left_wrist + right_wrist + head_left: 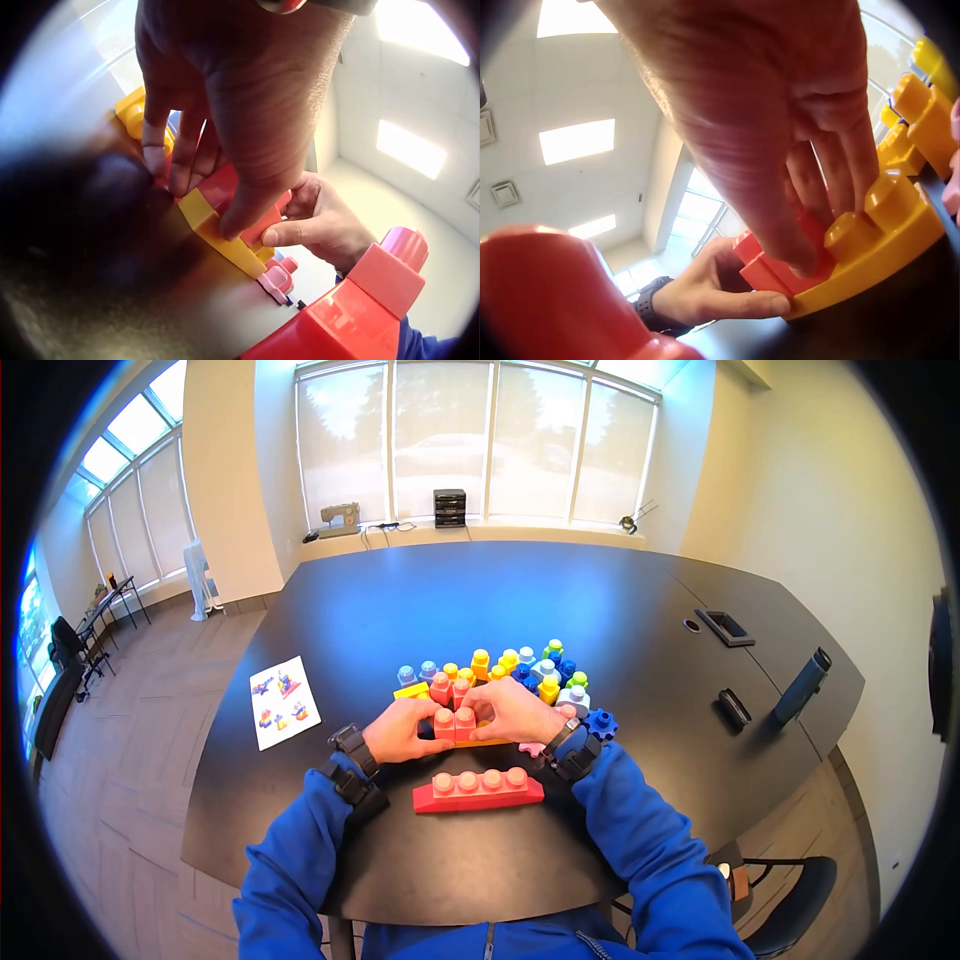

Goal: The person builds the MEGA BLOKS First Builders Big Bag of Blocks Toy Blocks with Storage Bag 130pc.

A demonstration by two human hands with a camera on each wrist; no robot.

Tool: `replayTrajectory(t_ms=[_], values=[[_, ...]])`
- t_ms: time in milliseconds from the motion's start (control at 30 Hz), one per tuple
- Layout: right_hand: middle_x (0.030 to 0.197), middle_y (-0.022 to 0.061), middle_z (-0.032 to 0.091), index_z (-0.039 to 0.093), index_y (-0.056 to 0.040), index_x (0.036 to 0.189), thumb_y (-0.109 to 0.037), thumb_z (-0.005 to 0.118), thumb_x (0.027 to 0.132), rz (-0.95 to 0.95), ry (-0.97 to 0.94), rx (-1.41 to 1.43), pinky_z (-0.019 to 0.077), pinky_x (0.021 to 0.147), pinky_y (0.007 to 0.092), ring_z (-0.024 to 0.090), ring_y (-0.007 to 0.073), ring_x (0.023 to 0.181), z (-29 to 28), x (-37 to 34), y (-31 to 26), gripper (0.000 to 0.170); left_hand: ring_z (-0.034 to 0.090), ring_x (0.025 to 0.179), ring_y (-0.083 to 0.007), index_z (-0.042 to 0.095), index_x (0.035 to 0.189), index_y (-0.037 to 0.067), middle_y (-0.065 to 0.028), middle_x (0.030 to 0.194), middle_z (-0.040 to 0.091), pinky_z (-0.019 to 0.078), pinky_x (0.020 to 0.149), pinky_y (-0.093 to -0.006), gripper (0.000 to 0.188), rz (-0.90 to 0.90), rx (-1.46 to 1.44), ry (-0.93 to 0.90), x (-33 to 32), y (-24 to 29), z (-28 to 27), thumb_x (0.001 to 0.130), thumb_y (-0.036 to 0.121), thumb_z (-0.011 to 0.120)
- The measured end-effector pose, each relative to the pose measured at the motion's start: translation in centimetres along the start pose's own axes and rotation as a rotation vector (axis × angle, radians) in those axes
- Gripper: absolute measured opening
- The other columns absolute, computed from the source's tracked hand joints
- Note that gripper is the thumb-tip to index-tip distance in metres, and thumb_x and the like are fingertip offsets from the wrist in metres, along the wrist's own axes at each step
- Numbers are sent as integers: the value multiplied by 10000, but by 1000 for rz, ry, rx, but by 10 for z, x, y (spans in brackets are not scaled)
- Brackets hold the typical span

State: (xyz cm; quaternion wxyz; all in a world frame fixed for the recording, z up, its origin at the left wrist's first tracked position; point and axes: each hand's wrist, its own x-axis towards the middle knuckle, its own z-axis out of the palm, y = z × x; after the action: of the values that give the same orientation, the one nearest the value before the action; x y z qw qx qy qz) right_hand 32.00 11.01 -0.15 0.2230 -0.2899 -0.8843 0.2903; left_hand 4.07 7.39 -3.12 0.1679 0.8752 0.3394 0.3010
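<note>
On the tabletop (pixel 600 600), atop a yellow block (pixel 874 264), the red piece (pixel 455 729) sits pinched by both left hand (pixel 403 731) and right hand (pixel 522 710), probably light, stiff and slightly slick, best gripped on its flat sides below the studs (pixel 444 715).

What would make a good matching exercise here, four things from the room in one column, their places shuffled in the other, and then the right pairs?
Things
1. Paper
2. Sewing machine
3. Long red piece
4. Yellow base

Places
A. On the windowsill
B. Under the small red block between the left hand and the right hand
C. On the table, toward its left side
D. Between the hands and the table's near edge

Right pairs: 1-C, 2-A, 3-D, 4-B
</note>
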Motion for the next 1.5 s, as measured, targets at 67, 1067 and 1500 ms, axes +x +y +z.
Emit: replayTrajectory(t_ms=[67,1067,1500], values=[[1004,150,838,764,37,1136,-25,899,848,-31,20,-63,666,911,365,836,222,964,1,1,1,324,763,969,-411,787,1166,14,-208,1045,797,593,838,-457,455,-71,17,-37,1,2,-1,885,328,956],[1185,196,790,800,-22,1236,-50,743,978,-154,245,-301,605,989,480,750,423,1100,1,18,19,266,733,873,-292,757,1097,18,-148,975,773,576,806,-402,431,-32,33,17,3,-1,5,848,295,974],[942,139,851,835,48,1068,-96,915,944,-17,8,-24,668,840,322,836,199,871,-60,-5,-32,206,739,893,-319,768,1098,20,-154,999,791,582,826,-412,430,-31,38,13,2,-1,6,851,306,972]])
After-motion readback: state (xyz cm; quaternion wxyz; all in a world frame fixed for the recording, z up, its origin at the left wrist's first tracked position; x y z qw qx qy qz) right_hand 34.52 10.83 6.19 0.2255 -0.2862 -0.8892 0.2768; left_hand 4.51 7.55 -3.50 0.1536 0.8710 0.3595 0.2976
